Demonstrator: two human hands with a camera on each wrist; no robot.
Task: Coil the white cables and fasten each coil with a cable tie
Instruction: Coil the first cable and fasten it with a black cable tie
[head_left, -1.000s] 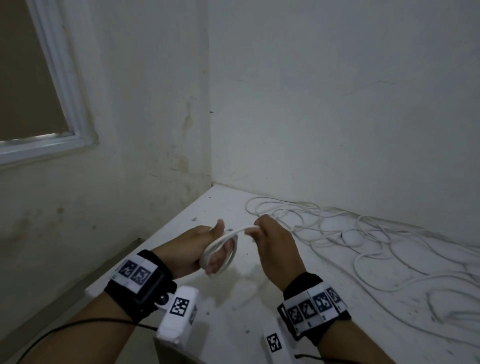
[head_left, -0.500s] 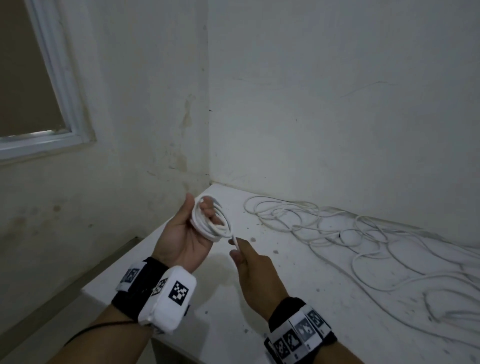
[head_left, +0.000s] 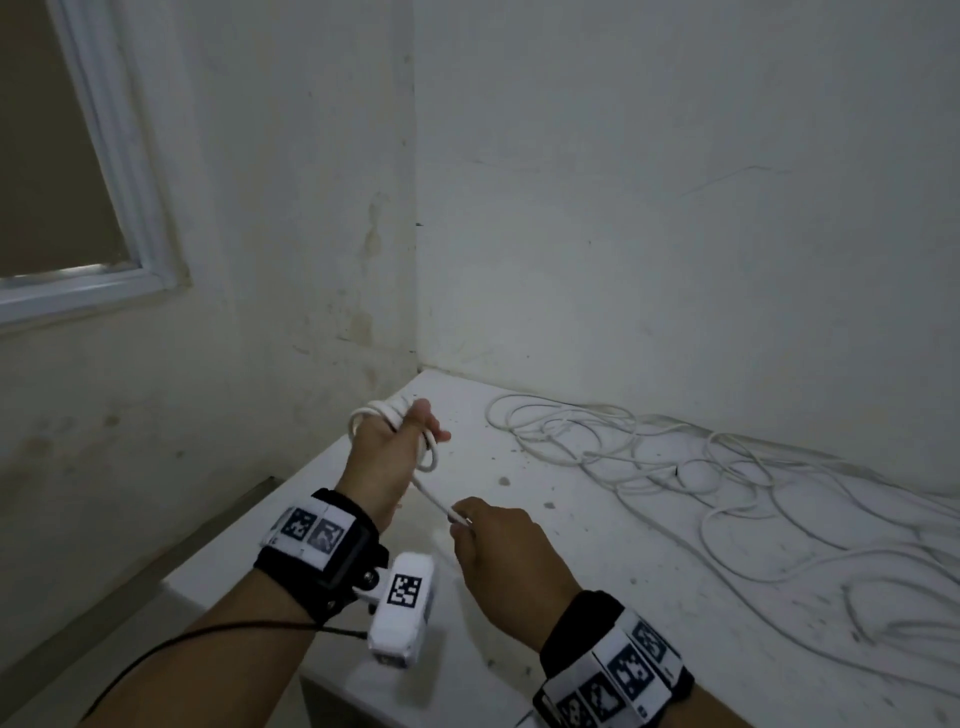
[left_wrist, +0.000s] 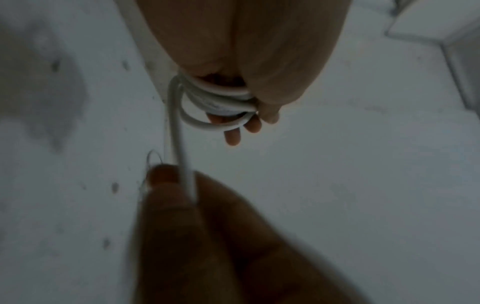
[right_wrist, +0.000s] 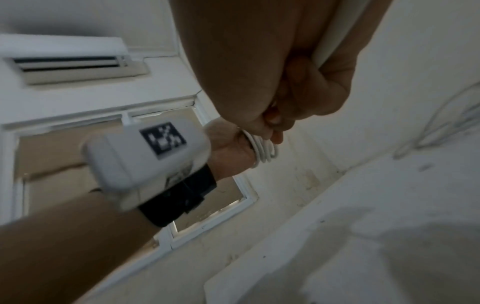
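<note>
The left hand (head_left: 387, 457) grips a small coil (head_left: 427, 451) of white cable, loops wrapped round its fingers (left_wrist: 232, 136), above the table (head_left: 597, 571). The right hand (head_left: 511, 564) pinches the cable's tail (head_left: 434, 501) just beside the coil. Loose cables (head_left: 675, 467) sprawl on the table, right of the coil.

A bare, shabby indoor room — stained white walls (head_left: 649, 208), a white-framed window (head_left: 119, 156), a wall air conditioner (right_wrist: 70, 59) — with a scuffed white tabletop (head_left: 597, 597) in the corner.
</note>
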